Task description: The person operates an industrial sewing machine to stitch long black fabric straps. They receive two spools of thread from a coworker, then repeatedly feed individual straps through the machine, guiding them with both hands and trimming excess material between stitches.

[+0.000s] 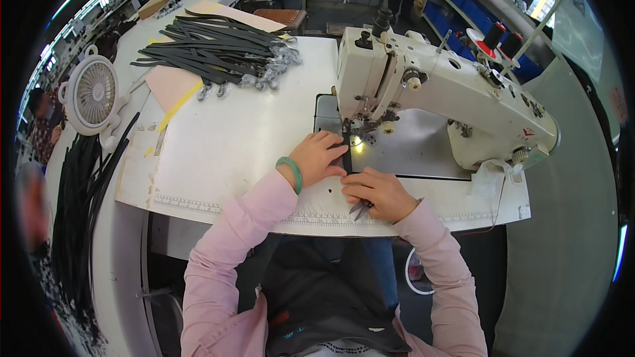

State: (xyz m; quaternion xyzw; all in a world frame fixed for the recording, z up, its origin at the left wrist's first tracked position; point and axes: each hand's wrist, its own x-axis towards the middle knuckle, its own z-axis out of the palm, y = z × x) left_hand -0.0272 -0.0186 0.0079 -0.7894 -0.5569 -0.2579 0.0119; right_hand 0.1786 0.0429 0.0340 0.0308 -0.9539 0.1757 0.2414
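A short black strap (pixel 346 160) lies lengthwise under the presser foot of a white sewing machine (pixel 423 79), lit by a small lamp by the needle. My left hand (pixel 317 158) rests on its left side, fingers bent and closed over the strap's edge. At the near end of the strap is my right hand (pixel 382 193), its fingertips touching or nearly touching it. Tucked in that hand are small thread snips (pixel 360 209), blades pointing toward me. How the right fingers wrap the handles is hidden.
A heap of black straps (pixel 211 46) with plastic-wrapped ends lies at the back left of the white table (pixel 231 139). More long black straps (pixel 73 205) hang at the left, below a white fan (pixel 94 92). Thread spools (pixel 493 36) stand behind the machine. Other people are farther off.
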